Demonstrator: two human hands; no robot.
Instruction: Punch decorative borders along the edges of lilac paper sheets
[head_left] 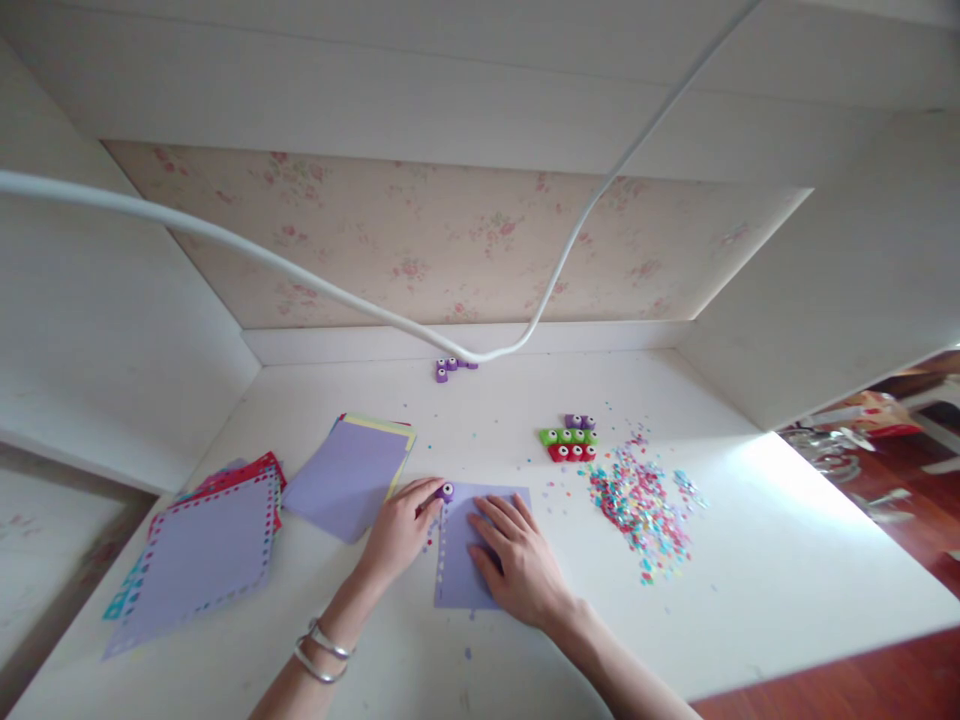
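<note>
A light purple sheet of paper (463, 575) lies in front of me, with a row of small punched holes down its left edge. My left hand (405, 520) is closed around a small purple craft punch (447, 491), which sits at the sheet's top left corner. Flat on the same sheet, fingers spread, rests my right hand (517, 560); it presses the paper to the table. Tiny punched bits lie beside the left edge, near my left fingers.
Left are a stack of plain coloured paper (345, 480) and a pile of hole-edged sheets (202, 545). Right are green punches (570, 437), red punches (574, 454) and a confetti heap (645, 505). More purple punches (442, 375) stand behind. A white cable (315, 285) hangs across the view.
</note>
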